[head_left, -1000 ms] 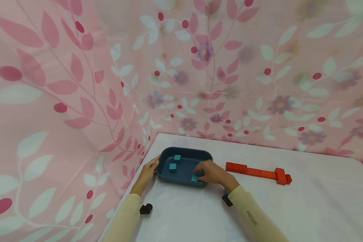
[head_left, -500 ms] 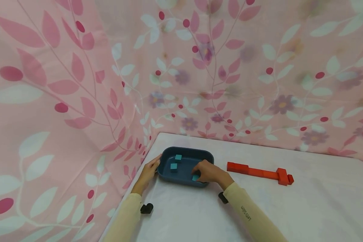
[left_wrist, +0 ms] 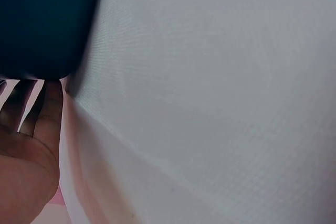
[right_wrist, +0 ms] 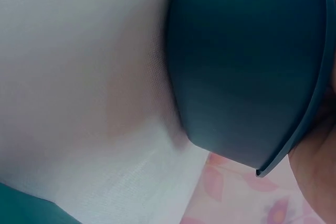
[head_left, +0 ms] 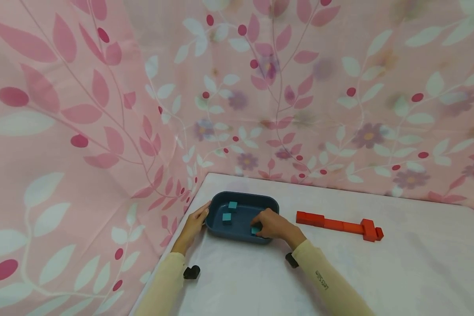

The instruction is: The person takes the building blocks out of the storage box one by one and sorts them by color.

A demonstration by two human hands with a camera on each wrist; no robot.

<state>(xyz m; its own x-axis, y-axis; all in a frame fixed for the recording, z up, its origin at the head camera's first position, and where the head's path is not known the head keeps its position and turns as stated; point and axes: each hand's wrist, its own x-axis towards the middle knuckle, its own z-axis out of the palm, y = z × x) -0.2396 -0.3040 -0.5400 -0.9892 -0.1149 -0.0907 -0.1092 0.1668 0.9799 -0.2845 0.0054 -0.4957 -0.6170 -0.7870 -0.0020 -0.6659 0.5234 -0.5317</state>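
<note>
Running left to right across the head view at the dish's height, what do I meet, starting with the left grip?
Left grip → two teal cubes in the dish → right grip with a third cube at its fingertips → red blocks.

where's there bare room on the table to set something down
Bare white tablecloth shows between the two sleeves, nearer than the tray, and broadly to the right of the red block row. Between tray and row there's only a narrow gap. It's crowded at the tray's left end, by the left hand, and its near right corner, by the right hand and a teal cube.
</note>
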